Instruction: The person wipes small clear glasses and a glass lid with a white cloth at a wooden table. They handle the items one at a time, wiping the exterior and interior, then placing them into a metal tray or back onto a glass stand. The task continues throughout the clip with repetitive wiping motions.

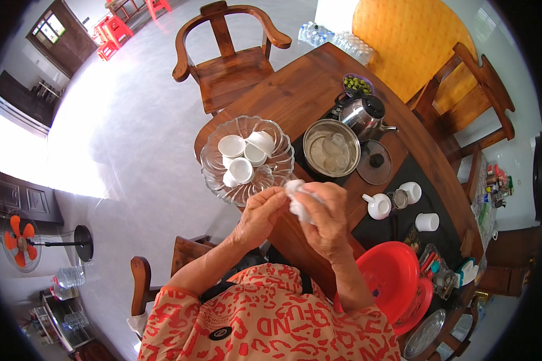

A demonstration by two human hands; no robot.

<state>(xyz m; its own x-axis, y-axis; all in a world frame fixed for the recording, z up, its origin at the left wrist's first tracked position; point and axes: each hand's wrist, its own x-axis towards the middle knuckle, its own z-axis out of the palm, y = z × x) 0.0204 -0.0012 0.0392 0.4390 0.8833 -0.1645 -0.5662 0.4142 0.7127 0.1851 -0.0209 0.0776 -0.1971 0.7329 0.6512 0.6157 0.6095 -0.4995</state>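
My right hand [326,218] is closed around a crumpled white cloth [300,203], possibly a tissue. Close against it, my left hand [261,212] has its fingers pinched together. Whatever the left fingers hold is hidden or too small to make out. Just beyond both hands stands a large scalloped glass bowl [214,157]. Several small white cups [241,170] are piled inside it. To the right of the bowl, a steel pot [308,151] holds liquid and clear glass pieces.
A steel kettle [360,117] stands behind the pot, with a glass lid [374,171] beside it. White teaware [378,206] sits on the table's dark inlay. Near my right forearm are red basins [397,274]. A wooden armchair [232,69] stands across the table [301,72].
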